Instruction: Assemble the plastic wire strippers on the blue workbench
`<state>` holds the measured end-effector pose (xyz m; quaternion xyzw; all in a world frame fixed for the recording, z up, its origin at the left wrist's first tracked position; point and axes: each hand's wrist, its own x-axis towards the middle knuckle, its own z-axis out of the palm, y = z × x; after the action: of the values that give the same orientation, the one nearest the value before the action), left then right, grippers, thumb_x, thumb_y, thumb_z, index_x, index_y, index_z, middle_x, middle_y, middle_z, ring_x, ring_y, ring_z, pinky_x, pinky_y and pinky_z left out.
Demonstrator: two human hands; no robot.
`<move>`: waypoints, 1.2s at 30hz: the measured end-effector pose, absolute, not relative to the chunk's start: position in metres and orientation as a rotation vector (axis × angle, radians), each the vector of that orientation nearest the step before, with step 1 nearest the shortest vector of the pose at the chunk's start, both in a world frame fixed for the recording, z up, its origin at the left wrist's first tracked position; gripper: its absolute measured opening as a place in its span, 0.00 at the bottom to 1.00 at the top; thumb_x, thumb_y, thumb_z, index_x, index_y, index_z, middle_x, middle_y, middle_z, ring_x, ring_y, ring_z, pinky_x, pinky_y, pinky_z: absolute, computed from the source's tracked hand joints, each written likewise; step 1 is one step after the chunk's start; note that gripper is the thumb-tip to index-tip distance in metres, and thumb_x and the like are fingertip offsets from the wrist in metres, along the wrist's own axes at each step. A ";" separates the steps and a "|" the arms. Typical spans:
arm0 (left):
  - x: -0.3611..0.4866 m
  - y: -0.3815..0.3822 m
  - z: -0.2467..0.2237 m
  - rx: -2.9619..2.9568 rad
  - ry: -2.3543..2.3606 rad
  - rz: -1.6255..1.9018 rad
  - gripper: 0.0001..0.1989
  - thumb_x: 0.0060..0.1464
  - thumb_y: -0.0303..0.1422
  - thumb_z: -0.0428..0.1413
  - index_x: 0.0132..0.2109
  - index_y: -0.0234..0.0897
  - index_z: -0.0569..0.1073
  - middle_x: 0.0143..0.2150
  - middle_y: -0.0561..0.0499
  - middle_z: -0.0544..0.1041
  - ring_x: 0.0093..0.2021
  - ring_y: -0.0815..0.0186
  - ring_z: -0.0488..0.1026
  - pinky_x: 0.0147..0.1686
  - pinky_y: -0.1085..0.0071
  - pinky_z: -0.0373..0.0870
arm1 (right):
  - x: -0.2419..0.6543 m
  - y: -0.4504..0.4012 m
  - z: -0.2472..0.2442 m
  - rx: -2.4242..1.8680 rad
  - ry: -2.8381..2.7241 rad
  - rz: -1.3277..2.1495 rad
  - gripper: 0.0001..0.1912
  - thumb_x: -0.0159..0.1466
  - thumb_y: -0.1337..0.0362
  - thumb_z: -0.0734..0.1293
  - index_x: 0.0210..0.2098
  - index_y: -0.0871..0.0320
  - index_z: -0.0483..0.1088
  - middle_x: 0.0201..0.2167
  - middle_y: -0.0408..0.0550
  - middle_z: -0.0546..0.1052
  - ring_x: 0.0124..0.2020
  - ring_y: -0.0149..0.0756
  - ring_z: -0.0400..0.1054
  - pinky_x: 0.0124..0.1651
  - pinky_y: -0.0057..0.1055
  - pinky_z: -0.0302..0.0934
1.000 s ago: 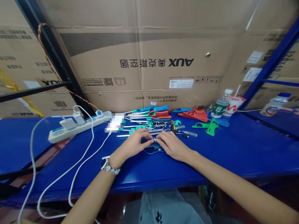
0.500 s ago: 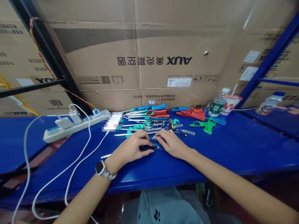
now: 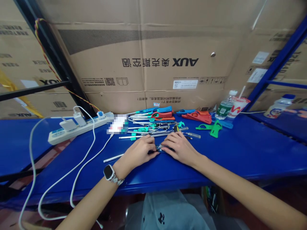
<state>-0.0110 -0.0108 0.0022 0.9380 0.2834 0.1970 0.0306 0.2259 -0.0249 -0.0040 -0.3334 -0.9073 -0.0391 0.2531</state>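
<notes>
- One blue tabletop (image 3: pixel 240 153) in front of you, backed by printed cardboard (image 3: pixel 155 41).
- Left side: one power strip (image 3: pixel 83 129), three plugs (image 3: pixel 68 125) in it.
- Your two hands meet near the middle. Left hand (image 3: pixel 141 150): grip curled nearly closed, thumb and fingertips on one small assembly (image 3: pixel 159 148). Right hand (image 3: pixel 179 147): grip pinched onto the same assembly's other side. Its details are mostly covered.
- The assembly sits between your fingertips, just in front of the pile of rod pieces (image 3: pixel 141 129); these overlap, no sure count.
- One metal rod (image 3: pixel 114 158) sticks out leftward beside your left hand.
- Right of the pile: red handle pieces (image 3: pixel 198 117), overlapping, uncounted; two green handle pieces (image 3: pixel 216 128), touching.
- Far right: two bottles (image 3: pixel 224 109), one cup (image 3: pixel 237 107).
</notes>
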 end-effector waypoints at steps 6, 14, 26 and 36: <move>-0.011 -0.011 0.001 2.882 0.862 0.653 0.13 0.66 0.35 0.56 0.34 0.36 0.78 0.35 0.48 0.73 0.38 0.60 0.70 0.39 0.63 0.69 | 0.231 -0.027 -0.008 -0.948 -2.479 -0.047 0.12 0.74 0.59 0.63 0.47 0.57 0.77 0.42 0.51 0.79 0.44 0.41 0.70 0.47 0.40 0.56; -0.009 -0.009 -0.001 2.924 0.872 0.630 0.11 0.65 0.34 0.58 0.33 0.36 0.77 0.35 0.48 0.73 0.38 0.61 0.70 0.40 0.63 0.70 | 0.233 -0.032 -0.001 -0.982 -2.541 0.038 0.13 0.73 0.62 0.63 0.52 0.56 0.76 0.44 0.52 0.79 0.47 0.42 0.71 0.48 0.40 0.59; -0.029 -0.001 0.004 2.683 0.992 0.653 0.10 0.67 0.33 0.53 0.49 0.38 0.78 0.46 0.45 0.76 0.48 0.56 0.74 0.50 0.57 0.72 | 0.228 -0.012 0.012 -1.106 -2.627 0.129 0.11 0.70 0.65 0.67 0.49 0.50 0.80 0.50 0.51 0.80 0.51 0.47 0.73 0.54 0.49 0.62; -0.053 0.009 0.005 2.410 1.083 0.640 0.09 0.63 0.31 0.57 0.46 0.38 0.81 0.42 0.46 0.80 0.37 0.63 0.77 0.39 0.65 0.74 | 0.223 -0.014 0.007 -1.063 -2.712 -0.148 0.17 0.72 0.67 0.61 0.57 0.55 0.76 0.50 0.56 0.79 0.49 0.51 0.72 0.50 0.52 0.63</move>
<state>-0.0526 0.0092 0.0051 0.8667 0.3895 0.2302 0.2101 0.2227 -0.0137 0.0074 -0.3622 -0.9240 -0.0503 0.1122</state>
